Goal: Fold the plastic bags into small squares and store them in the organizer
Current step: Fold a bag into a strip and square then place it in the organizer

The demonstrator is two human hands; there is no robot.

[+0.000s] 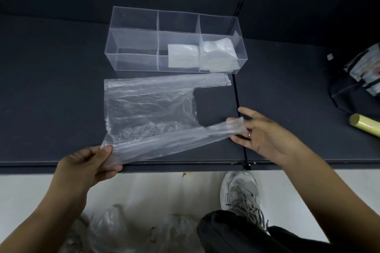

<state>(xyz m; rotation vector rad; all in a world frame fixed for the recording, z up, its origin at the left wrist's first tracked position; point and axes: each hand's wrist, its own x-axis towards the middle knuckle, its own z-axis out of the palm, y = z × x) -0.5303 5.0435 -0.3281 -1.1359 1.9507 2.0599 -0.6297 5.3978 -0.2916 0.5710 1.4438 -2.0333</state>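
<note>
A clear plastic bag (148, 107) lies spread flat on the dark table, its handles pointing right. My left hand (90, 164) pinches the bag's near bottom corner at the table's front edge. My right hand (261, 131) grips the near handle, pulled taut. The far handle (205, 81) lies flat beside the organizer. The clear organizer (133, 47) stands behind the bag, divided into several compartments. A folded bag (183, 55) sits in its front middle compartment and another folded bag (219, 55) in its front right one.
A dark bag with clear pockets (359, 76) and a yellow roll (364, 127) sit at the right edge of the table. More loose plastic bags (115, 228) lie on the floor below, near my shoe (240, 193). A seam (239, 119) splits the tabletop.
</note>
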